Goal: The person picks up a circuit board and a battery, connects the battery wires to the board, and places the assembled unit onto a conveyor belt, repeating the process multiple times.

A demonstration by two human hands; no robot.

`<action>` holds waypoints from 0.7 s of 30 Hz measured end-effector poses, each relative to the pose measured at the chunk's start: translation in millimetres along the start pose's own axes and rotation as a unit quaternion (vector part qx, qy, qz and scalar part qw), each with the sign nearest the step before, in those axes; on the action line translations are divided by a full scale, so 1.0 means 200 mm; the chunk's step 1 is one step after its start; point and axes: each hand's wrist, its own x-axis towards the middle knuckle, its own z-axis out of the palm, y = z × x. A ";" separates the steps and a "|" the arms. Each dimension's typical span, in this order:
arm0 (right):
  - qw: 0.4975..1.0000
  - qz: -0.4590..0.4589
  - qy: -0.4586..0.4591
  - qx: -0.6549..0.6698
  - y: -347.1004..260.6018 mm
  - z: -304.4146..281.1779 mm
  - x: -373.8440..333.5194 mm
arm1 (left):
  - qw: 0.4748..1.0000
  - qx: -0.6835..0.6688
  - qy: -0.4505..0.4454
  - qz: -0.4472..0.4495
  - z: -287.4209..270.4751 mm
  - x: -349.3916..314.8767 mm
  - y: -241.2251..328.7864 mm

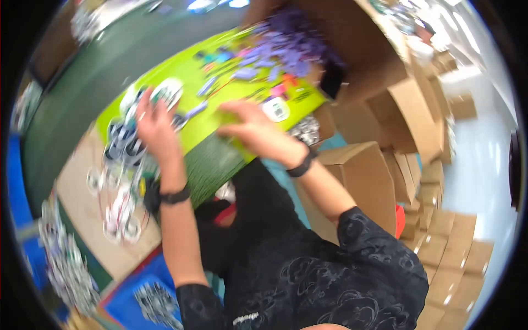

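Note:
My left hand (157, 126) is over the left part of a bright green mat (190, 129), its fingers smeared by motion. A round white piece with a green middle (168, 92) is right at its fingertips; whether they grip it cannot be told. Beside that hand lies a heap of black-and-white round parts (125, 144). My right hand (253, 126) hovers over the mat's near edge, thumb and fingers apart, with nothing between them. A small purple stick-like piece (196, 110) lies between the hands. Just right of my right hand is a white label with a dark square (276, 109).
A big pile of purple pieces (286, 47) spills from an open carton (357, 38) at the far right. Wired white discs (122, 220) lie on a beige board (77, 181). Lower left is a blue bin (124, 300); a cardboard box (352, 176) stands by my right arm.

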 end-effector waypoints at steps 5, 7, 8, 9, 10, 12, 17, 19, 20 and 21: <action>0.999 -0.015 0.043 -0.003 -0.01 0.04 0.02 | 0.999 0.002 -0.049 -0.022 0.03 -0.07 0.04; 0.998 -0.016 0.059 0.003 -0.02 0.02 0.02 | 0.998 -0.007 -0.057 -0.024 0.06 -0.09 0.03; 0.994 -0.008 0.100 0.041 -0.02 0.02 0.02 | 0.996 0.026 -0.077 -0.034 0.04 -0.07 0.01; 0.987 0.000 0.139 0.081 -0.04 0.01 0.03 | 0.992 0.060 -0.096 -0.046 0.04 -0.07 0.00; 0.987 0.003 0.140 0.079 -0.06 0.01 0.04 | 0.992 0.060 -0.099 -0.048 0.04 -0.08 -0.01; 0.946 0.155 0.157 0.236 -0.11 0.00 0.07 | 0.990 0.079 -0.117 -0.024 0.03 -0.09 0.00; 0.928 0.145 0.245 0.243 -0.09 -0.01 0.20 | 0.984 0.087 -0.156 -0.013 0.02 -0.08 -0.04; 0.914 0.160 0.249 0.277 -0.07 0.02 0.22 | 0.983 0.094 -0.154 -0.021 0.02 -0.09 -0.02; 0.901 0.178 0.251 0.305 -0.07 0.05 0.23 | 0.983 0.096 -0.156 -0.032 0.02 -0.09 -0.02; 0.904 0.180 0.242 0.304 -0.06 0.07 0.26 | 0.982 0.104 -0.154 -0.019 -0.02 -0.09 -0.02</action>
